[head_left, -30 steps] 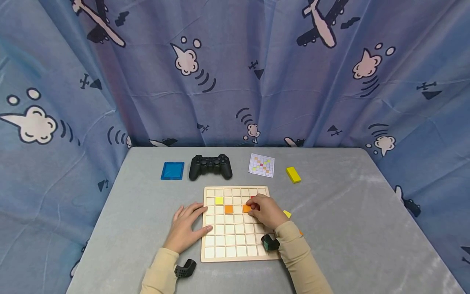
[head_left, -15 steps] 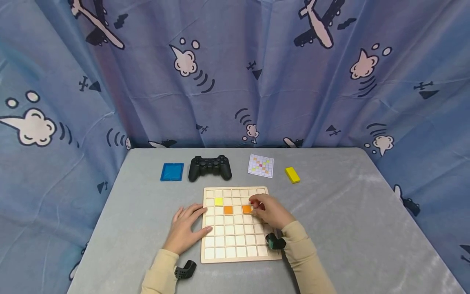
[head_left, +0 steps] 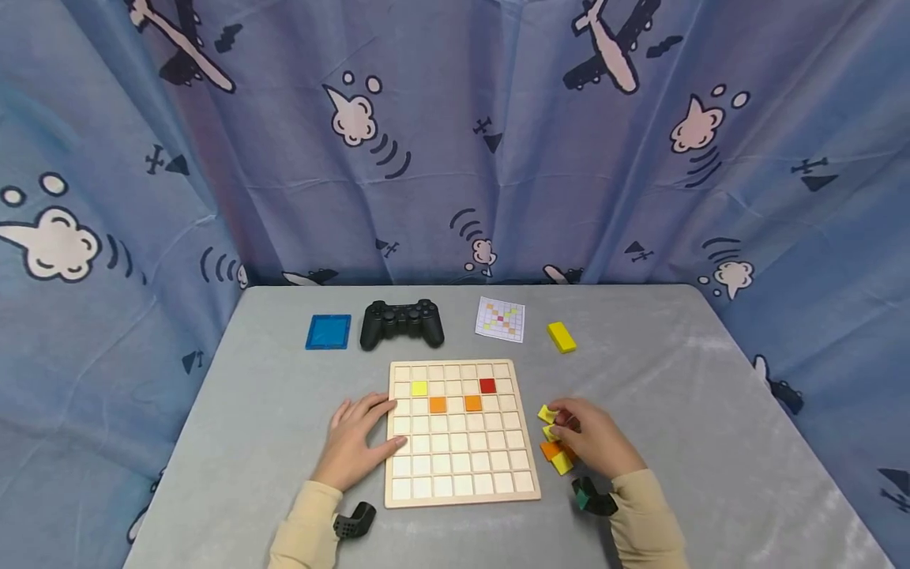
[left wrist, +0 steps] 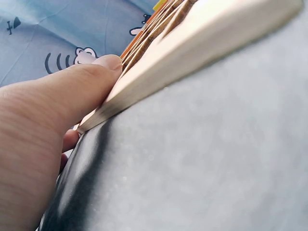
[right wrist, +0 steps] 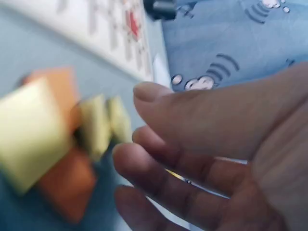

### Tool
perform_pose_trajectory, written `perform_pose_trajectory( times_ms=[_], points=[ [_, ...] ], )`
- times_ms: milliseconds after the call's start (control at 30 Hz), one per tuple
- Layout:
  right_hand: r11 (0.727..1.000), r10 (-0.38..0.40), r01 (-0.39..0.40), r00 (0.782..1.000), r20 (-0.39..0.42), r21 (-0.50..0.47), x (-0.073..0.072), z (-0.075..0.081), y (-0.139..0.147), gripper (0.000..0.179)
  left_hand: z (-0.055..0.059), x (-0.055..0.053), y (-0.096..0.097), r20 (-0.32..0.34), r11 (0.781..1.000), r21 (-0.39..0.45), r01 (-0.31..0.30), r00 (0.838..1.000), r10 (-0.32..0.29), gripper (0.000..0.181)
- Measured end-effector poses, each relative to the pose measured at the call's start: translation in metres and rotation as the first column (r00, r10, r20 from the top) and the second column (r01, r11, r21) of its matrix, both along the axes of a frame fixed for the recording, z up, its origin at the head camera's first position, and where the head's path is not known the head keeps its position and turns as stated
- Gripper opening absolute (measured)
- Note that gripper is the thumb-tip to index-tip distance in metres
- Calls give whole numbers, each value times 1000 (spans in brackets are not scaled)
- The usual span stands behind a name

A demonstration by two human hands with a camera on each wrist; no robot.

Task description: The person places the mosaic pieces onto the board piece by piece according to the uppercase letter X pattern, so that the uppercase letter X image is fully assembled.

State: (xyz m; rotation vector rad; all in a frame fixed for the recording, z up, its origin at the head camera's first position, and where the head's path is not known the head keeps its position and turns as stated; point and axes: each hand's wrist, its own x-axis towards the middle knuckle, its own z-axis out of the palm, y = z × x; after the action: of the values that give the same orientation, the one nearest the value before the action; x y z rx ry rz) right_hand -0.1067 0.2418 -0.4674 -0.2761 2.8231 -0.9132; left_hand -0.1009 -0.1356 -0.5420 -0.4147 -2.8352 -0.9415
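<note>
My left hand (head_left: 353, 442) rests on the left side of a wooden grid board (head_left: 464, 462), its thumb (left wrist: 103, 65) lying over the frame. Set in the grid are a yellow tile (head_left: 419, 388), two orange tiles (head_left: 437, 405) and a red tile (head_left: 486, 386). Right of the board, my right hand (head_left: 599, 438) hovers by a small pile of loose yellow tiles (head_left: 562, 463) and orange tiles (head_left: 549, 450), partly hidden by the fingers. In the right wrist view its thumb and fingers are loosely bent and apart, with nothing between them, beside the blurred yellow tile (right wrist: 31, 134).
Behind the board stand a blue square tray (head_left: 329, 332), a black game controller (head_left: 402, 322), a printed card with a coloured grid pattern (head_left: 501, 319) and a yellow block (head_left: 562, 337). A patterned blue curtain (head_left: 426, 197) hangs along the grey table's back edge.
My right hand has left the red tile in the board's upper right and moved right and toward me to the loose tiles. The left hand stays at the board's edge.
</note>
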Motion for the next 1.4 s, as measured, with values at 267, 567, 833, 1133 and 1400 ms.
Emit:
perform_pose_trajectory(
  times_ms=[267, 567, 833, 1133, 1400],
  points=[
    [991, -85, 78, 995, 59, 105, 17, -10, 12, 31, 2, 0, -1, 8, 1000, 7, 12, 1000, -12, 64],
    [988, -111, 94, 984, 138, 124, 27, -14, 16, 32, -1, -1, 1, -22, 1000, 8, 11, 1000, -11, 63],
    [986, -126, 108, 982, 141, 128, 27, -16, 14, 26, -1, -1, 1, -9, 1000, 11, 6, 1000, -6, 63],
    [985, -136, 116, 979, 155, 131, 24, -16, 12, 26, -3, 0, 0, -30, 1000, 8, -6, 1000, 6, 61],
    [982, -151, 136, 982, 115, 129, 25, -17, 13, 23, -1, 0, -1, 14, 1000, 4, -8, 1000, 8, 61]
  ],
)
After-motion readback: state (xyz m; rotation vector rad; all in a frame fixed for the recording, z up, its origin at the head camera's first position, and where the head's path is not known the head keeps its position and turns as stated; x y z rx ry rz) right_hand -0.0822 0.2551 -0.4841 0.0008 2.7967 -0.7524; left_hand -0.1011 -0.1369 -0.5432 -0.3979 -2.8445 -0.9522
